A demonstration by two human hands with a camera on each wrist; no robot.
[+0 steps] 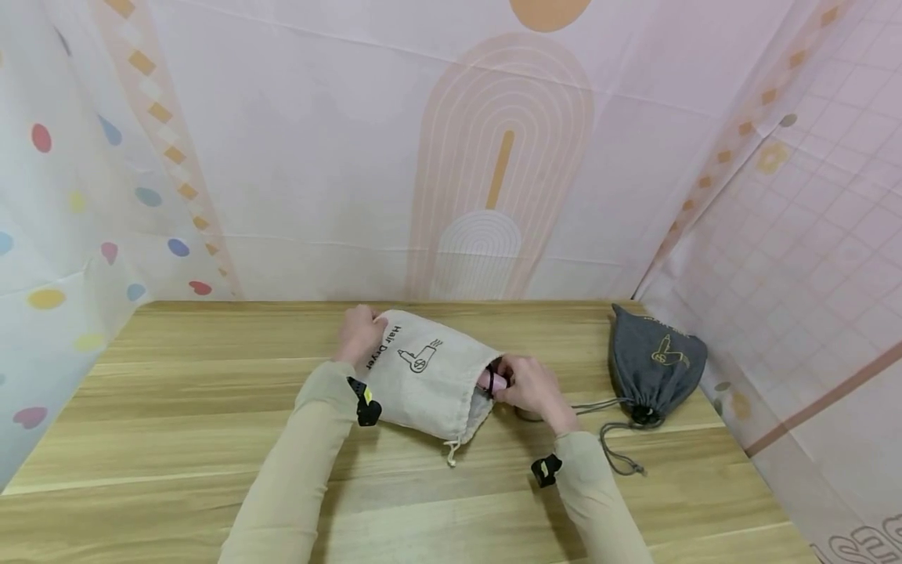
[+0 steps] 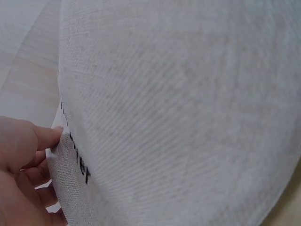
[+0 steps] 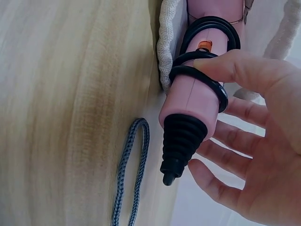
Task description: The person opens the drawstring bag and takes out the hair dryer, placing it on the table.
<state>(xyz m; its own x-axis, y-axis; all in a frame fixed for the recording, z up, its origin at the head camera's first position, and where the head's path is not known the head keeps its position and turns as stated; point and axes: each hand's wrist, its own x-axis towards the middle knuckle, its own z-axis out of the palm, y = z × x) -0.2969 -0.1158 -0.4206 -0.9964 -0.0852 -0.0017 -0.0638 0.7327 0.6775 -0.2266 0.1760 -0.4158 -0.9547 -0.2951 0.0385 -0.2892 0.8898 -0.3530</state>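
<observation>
I have the left hand [image 1: 361,333] clamped on the far-left corner of a cream bag [image 1: 426,392], its thumb in front of the cloth and its fingers behind the edge. The bag lies on the desk [image 1: 176,431] between my two hands, printed side up, with its mouth turned towards the right hand [image 1: 530,384]. That hand grips the pink hair dryer [image 3: 188,99], thumb pressing on the black cord [image 3: 211,22] looped about the handle, the other fingers curled round below. The dryer sits partly in the bag: from the right wrist I see its handle end sticking out beyond the mouth, just under that hand's thumb, while the rest runs on inside, where I cannot make it out. I judge this job to be partway along, though I cannot tell whether the dryer is going in or coming out. What I can count as not done is the closing: the mouth gapes beside the right hand, and the light drawstring [image 1: 452,450] hangs slack on its near side. Well to the right of the right hand, a dark grey bag [image 1: 655,364] lies with its neck gathered, its grey cord [image 3: 120,174] trailing back close to that hand.
</observation>
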